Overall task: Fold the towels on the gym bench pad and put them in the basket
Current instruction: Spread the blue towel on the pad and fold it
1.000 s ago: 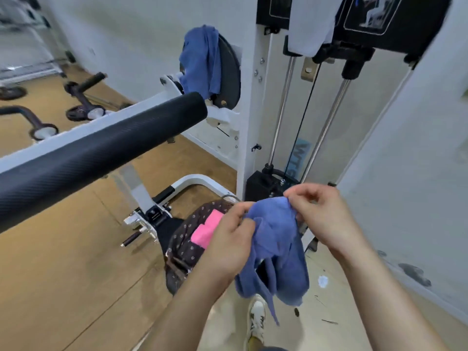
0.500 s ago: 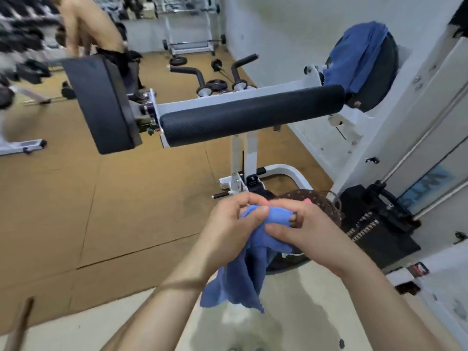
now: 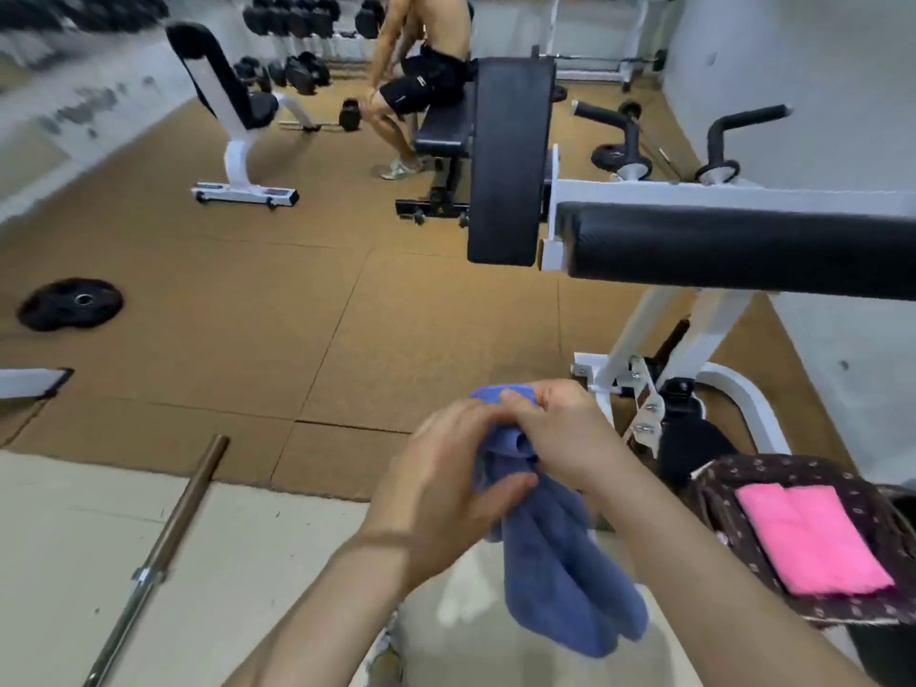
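A blue towel (image 3: 565, 572) hangs bunched in front of me, held in the air by both hands. My left hand (image 3: 446, 488) grips its upper left side, thumb across the cloth. My right hand (image 3: 560, 438) pinches its top edge, touching the left hand. The brown patterned basket (image 3: 733, 513) stands at lower right on the floor, with a folded pink towel (image 3: 813, 538) lying in it. The black bench pad (image 3: 510, 161) and black roller pad (image 3: 743, 250) of the white machine are above the hands, bare.
A barbell bar (image 3: 163, 542) lies on the floor at lower left, a weight plate (image 3: 69, 303) further left. A person (image 3: 421, 76) sits on a bench at the back, beside a white incline bench (image 3: 233, 111). The machine's white frame (image 3: 659, 349) stands close behind the basket.
My view has swung left, away from the weight stack and the second blue towel. Both hands have stayed on the blue towel and gathered it closer together.
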`<state>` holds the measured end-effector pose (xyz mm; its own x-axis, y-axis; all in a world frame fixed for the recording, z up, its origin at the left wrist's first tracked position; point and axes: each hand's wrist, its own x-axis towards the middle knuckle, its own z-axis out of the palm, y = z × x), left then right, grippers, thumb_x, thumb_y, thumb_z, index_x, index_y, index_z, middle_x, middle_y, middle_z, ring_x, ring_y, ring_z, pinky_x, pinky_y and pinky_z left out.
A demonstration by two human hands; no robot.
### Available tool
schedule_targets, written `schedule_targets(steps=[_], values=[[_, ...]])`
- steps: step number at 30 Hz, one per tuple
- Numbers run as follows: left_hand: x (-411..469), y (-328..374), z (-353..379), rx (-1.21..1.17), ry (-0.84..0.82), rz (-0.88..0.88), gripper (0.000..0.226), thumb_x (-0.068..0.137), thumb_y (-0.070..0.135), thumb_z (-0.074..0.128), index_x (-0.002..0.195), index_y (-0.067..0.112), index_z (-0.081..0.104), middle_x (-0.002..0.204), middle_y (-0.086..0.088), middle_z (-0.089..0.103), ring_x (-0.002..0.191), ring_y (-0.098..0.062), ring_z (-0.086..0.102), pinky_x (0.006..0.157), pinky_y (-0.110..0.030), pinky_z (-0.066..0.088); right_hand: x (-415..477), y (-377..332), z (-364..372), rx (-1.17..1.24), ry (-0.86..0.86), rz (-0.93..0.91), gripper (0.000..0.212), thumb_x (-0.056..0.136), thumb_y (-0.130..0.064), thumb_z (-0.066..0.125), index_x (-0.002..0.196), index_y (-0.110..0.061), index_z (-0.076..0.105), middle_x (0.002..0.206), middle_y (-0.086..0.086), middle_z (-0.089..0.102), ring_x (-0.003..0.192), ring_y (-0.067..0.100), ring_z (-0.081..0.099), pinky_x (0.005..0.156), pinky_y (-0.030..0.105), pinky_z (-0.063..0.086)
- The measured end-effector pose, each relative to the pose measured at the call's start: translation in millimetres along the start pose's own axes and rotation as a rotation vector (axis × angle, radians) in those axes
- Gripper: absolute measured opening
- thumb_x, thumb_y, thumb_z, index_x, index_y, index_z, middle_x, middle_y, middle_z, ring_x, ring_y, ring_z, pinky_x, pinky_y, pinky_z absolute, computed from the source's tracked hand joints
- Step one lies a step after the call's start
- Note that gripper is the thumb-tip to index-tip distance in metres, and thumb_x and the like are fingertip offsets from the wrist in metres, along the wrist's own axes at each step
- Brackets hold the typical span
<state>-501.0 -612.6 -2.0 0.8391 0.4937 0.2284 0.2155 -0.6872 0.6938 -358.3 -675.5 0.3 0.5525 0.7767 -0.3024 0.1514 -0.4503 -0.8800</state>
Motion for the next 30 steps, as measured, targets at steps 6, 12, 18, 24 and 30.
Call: schedule_targets(steps=[6, 12, 18, 24, 30], values=[[59.4, -122.5, -82.4, -0.448, 0.227, -0.441, 0.021, 0.096, 0.020, 0.056, 0.078, 0.024, 0.064, 0.065, 0.013, 0.066, 0.063, -0.001, 0.060, 0.063, -0.021, 0.045, 75.5, -67.9, 70.1, 0.044, -0.291, -0.059, 0.041, 0.085, -0.047, 0.067, 0.092, -0.007, 0.069, 0.081, 0.007, 0.073, 0.073, 0.010, 0.064, 0.070, 0.026, 0.048], [118.8, -205.0, -159.3, -0.392, 0.211, -0.417, 0.019, 0.094, 0.034, 0.053, 0.077, 0.034, 0.062, 0.064, 0.002, 0.066, 0.062, -0.017, 0.063, 0.062, -0.046, 0.053, 168.6, -127.3, 125.5, -0.316, -0.257, -0.105, 0.034, 0.079, -0.040, 0.068, 0.085, -0.006, 0.065, 0.072, 0.011, 0.061, 0.066, 0.012, 0.052, 0.063, 0.032, 0.039], [197.6, -251.9, -222.8, -0.361, 0.161, -0.383, 0.018, 0.090, 0.035, 0.061, 0.075, 0.026, 0.066, 0.061, -0.003, 0.061, 0.060, -0.017, 0.058, 0.062, -0.037, 0.049, 263.3, -185.6, 128.2, -0.592, -0.191, -0.077, 0.029, 0.077, -0.034, 0.065, 0.071, -0.006, 0.061, 0.070, 0.012, 0.058, 0.062, 0.019, 0.048, 0.057, 0.033, 0.037], [308.7, -299.3, -248.4, -0.222, 0.145, -0.234, 0.023, 0.081, 0.018, 0.068, 0.095, 0.033, 0.057, 0.102, 0.020, 0.060, 0.095, 0.005, 0.056, 0.075, -0.018, 0.042, 368.2, -226.0, 102.9, -0.004, -0.166, -0.097, 0.024, 0.093, -0.014, 0.057, 0.071, -0.005, 0.053, 0.054, -0.005, 0.042, 0.050, 0.010, 0.038, 0.050, 0.022, 0.031], [450.6, -319.1, -240.5, -0.502, -0.294, -0.133, 0.032, 0.086, 0.024, 0.070, 0.109, 0.045, 0.060, 0.093, 0.004, 0.072, 0.091, -0.010, 0.067, 0.082, -0.034, 0.052, 481.0, -261.2, 56.3, 0.078, -0.091, -0.124, 0.034, 0.097, -0.026, 0.055, 0.089, 0.006, 0.063, 0.052, -0.005, 0.048, 0.045, 0.006, 0.043, 0.047, 0.019, 0.033]])
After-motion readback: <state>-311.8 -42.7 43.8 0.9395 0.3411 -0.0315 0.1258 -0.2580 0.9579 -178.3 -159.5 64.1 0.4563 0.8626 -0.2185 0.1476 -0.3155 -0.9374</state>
